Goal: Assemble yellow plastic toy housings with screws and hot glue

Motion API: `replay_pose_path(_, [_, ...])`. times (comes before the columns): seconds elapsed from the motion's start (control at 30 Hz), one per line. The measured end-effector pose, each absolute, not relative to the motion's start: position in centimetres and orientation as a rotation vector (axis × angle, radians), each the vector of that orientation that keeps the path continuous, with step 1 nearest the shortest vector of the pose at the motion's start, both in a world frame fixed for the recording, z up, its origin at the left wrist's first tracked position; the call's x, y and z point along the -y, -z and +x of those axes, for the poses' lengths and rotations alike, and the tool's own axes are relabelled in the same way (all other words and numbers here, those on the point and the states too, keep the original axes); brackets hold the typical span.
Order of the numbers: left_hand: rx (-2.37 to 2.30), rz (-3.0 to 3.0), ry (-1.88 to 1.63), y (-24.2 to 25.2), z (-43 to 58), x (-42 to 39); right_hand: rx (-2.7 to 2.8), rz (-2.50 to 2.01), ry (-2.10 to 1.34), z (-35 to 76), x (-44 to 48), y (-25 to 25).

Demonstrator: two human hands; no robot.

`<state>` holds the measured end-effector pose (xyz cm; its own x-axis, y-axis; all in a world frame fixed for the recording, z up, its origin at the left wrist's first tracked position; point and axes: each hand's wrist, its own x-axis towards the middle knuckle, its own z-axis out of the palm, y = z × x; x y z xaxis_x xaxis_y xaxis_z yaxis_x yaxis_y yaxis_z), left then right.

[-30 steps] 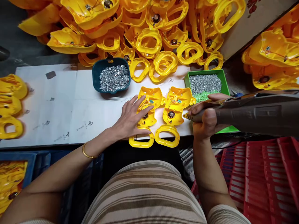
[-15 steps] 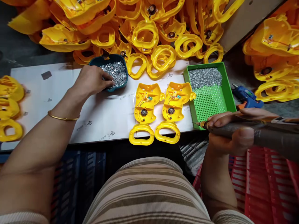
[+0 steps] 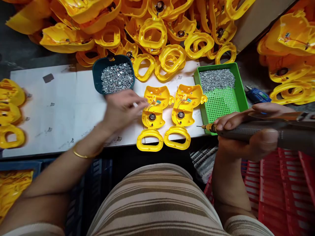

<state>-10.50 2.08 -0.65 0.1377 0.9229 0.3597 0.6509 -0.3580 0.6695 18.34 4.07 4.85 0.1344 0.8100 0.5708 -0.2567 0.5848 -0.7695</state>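
Observation:
My left hand (image 3: pixel 120 109), smeared by motion, is at the left edge of a yellow plastic shell (image 3: pixel 159 113) with wires, a green circuit board and a round speaker. Its fingers look pinched together; what they hold cannot be made out. My right hand (image 3: pixel 230 139) grips a dark electric screwdriver (image 3: pixel 248 133), whose thin bit points left, apart from the parts. A matching shell (image 3: pixel 189 113) lies beside the first. Below the pair are two yellow oval rings, a left ring (image 3: pixel 149 148) and a right ring (image 3: pixel 177 147). Small silver hardware (image 3: pixel 116 77) fills a dark teal bowl (image 3: pixel 96 80).
A green perforated basket (image 3: pixel 242 88) with silver screws (image 3: pixel 216 79) stands to the right, a blue tool (image 3: pixel 258 95) beyond it. Yellow parts (image 3: pixel 152 32) are heaped behind the white board (image 3: pixel 59 114). Red crates (image 3: pixel 273 190) are at the lower right, a blue crate (image 3: pixel 22 166) at the lower left.
My left hand has left the teal bowl and moved right and nearer to me, to the left shell. My right hand and the screwdriver have barely moved.

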Motion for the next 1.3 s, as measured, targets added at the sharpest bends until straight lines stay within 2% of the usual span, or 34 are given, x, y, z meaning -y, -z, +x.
replay_pose_path(0.1, [-1.363,2.199,-1.028,1.1,-4.4,1.1,1.201,-0.481,-0.94,16.7,-3.6,-6.2])
replay_pose_path(0.2, [-1.315,2.224,-1.167,1.1,-1.2,2.1,1.219,-0.496,-1.053,15.5,-3.2,-6.9])
replay_pose_path(0.4, [-1.312,2.125,-1.237,1.3,-1.1,2.1,1.235,-0.492,-1.145,14.9,-2.4,-7.0])
replay_pose_path(0.57, [-1.326,2.079,-1.228,1.6,-1.1,2.2,1.176,-0.706,-1.247,14.6,-1.6,-8.1])
replay_pose_path(0.8, [-1.312,2.042,-1.194,1.7,-0.9,2.2,1.207,-0.523,-1.181,14.2,-2.3,-6.8])
replay_pose_path(0.97, [-1.295,2.038,-1.147,1.7,-0.9,2.1,1.242,-0.778,-1.26,14.9,-2.1,-7.7])
replay_pose_path(1.13, [-1.293,2.023,-1.145,1.8,-0.6,2.1,1.263,-0.533,-1.151,14.7,-2.7,-6.2])
replay_pose_path(1.3, [-1.309,1.95,-1.168,2.0,0.0,2.3,1.257,-0.527,-1.089,14.3,-3.2,-5.1])
